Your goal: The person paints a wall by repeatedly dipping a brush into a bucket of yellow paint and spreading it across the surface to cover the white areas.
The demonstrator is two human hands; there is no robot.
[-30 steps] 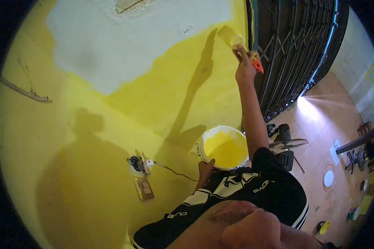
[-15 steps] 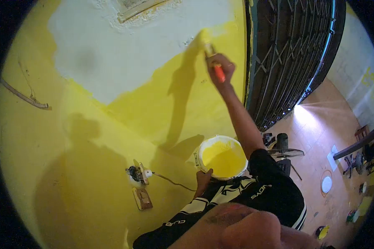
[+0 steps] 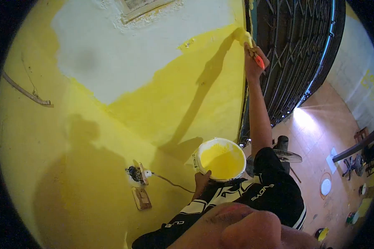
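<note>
My right hand (image 3: 254, 62) is closed round a paintbrush (image 3: 259, 62) with an orange-red handle. Its yellow, paint-loaded bristles touch the wall (image 3: 212, 70) close to the edge by the dark metal gate. Fresh yellow covers the wall below, while a pale white patch (image 3: 124, 54) spreads above and to the left. Down at my waist, my left hand (image 3: 202, 181) grips the near rim of a white paint bucket (image 3: 199, 155), thumb over the edge and the other fingers hidden. Yellow paint (image 3: 224, 163) lies inside the bucket, which is tilted toward me.
A folding metal gate (image 3: 291, 54) borders the wall on the right. An open socket (image 3: 138, 173) with a plugged-in cord and a switch plate (image 3: 141, 198) are at lower left. A fan (image 3: 284, 155) stands behind my right arm. Several containers, one a yellow paint tub (image 3: 321, 233), sit on the floor.
My right hand has moved the paintbrush right, to the wall's edge beside the gate. A new yellow stroke covers part of the white patch's lower right. My left hand stays on the bucket.
</note>
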